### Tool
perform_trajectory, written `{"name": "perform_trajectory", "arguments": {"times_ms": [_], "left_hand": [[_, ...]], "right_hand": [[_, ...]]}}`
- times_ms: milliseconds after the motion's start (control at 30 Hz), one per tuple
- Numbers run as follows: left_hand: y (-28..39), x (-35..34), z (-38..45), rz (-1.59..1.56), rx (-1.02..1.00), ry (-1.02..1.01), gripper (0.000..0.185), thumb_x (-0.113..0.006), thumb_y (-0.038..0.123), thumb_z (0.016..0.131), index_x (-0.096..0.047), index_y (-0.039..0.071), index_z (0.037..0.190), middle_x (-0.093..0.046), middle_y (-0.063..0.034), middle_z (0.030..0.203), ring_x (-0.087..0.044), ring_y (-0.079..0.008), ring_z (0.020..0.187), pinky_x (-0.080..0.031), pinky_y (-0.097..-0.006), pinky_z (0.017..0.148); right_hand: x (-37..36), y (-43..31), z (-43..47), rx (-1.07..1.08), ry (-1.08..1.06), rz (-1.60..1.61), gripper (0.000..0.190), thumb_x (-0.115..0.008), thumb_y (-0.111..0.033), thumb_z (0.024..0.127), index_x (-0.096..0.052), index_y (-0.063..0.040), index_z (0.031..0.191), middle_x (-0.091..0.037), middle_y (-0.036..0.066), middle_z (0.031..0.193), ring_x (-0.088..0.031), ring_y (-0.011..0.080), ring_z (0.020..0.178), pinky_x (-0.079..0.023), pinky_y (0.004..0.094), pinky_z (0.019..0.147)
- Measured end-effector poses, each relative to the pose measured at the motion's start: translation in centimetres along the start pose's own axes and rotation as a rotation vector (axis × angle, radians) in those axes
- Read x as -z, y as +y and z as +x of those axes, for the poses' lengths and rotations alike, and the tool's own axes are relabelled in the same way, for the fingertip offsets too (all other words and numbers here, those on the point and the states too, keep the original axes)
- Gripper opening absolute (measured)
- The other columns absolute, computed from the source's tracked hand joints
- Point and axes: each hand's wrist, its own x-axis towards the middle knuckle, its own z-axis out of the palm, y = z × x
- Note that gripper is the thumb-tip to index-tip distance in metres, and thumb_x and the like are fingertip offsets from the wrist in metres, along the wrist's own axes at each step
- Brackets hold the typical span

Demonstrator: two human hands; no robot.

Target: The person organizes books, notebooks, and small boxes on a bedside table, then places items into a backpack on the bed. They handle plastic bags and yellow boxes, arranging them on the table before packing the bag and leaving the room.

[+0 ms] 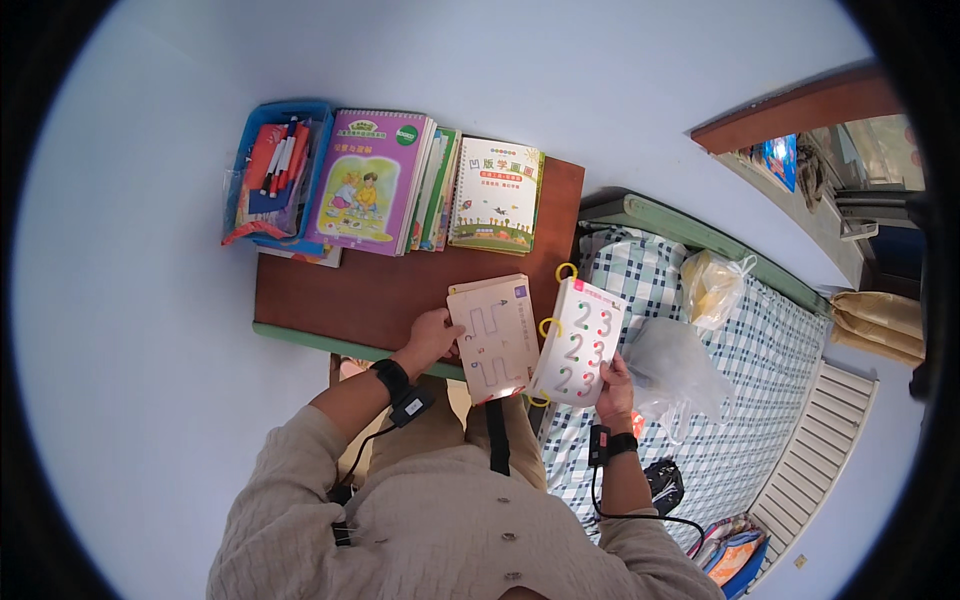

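Observation:
My left hand [433,336] grips the left edge of a stack of tan practice cards [496,337] at the front edge of the table. In my right hand [616,386] is a ring-bound booklet [581,341] with traced numerals 2 and 3, held at its lower right edge. Yellow rings [550,327] run along the booklet's left side. The cards and the booklet lie side by side, their lower corners close together. Behind them on the table, a spiral-bound drawing book [495,195] rests beside a pile of books topped by a purple spiral-bound book [367,187].
On the brown table [360,292], a blue plastic basket [325,135] holds markers [277,161] and packets at the far left. To the right stands a bed with a checked sheet [757,360], bearing plastic bags [675,371]. A white radiator [814,431] is beyond it.

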Motion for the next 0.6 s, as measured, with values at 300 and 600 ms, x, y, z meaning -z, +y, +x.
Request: {"name": "perform_trajectory", "arguments": {"times_ms": [300, 600], "left_hand": [[-0.2, -0.5, 0.5, -0.02, -0.106, 0.127, 0.014, -0.06, 0.009, 0.089, -0.061, -0.005, 0.088, -0.066, -0.0117, 0.076, -0.067, -0.0196, 0.059, -0.055, -0.0299, 0.05], [-2.1, -1.8, -2.0, -0.377, 0.023, 0.123, 0.037, -0.057, 0.027, 0.095, -0.052, -0.003, 0.116, -0.061, -0.0121, 0.107, -0.062, -0.0193, 0.097, -0.053, -0.0317, 0.078]], "right_hand": [[-7.0, 2.9, 0.0, -0.016, -0.393, -0.221, 0.047, -0.055, 0.008, 0.085, -0.052, 0.002, 0.132, -0.064, 0.008, 0.117, -0.061, 0.0134, 0.102, -0.048, 0.0266, 0.09], [-8.5, 5.8, 0.9, 0.613, -0.074, -1.117, 0.044, -0.066, -0.014, 0.082, -0.058, -0.006, 0.125, -0.064, 0.012, 0.108, -0.065, 0.0184, 0.088, -0.052, 0.0299, 0.081]]}}
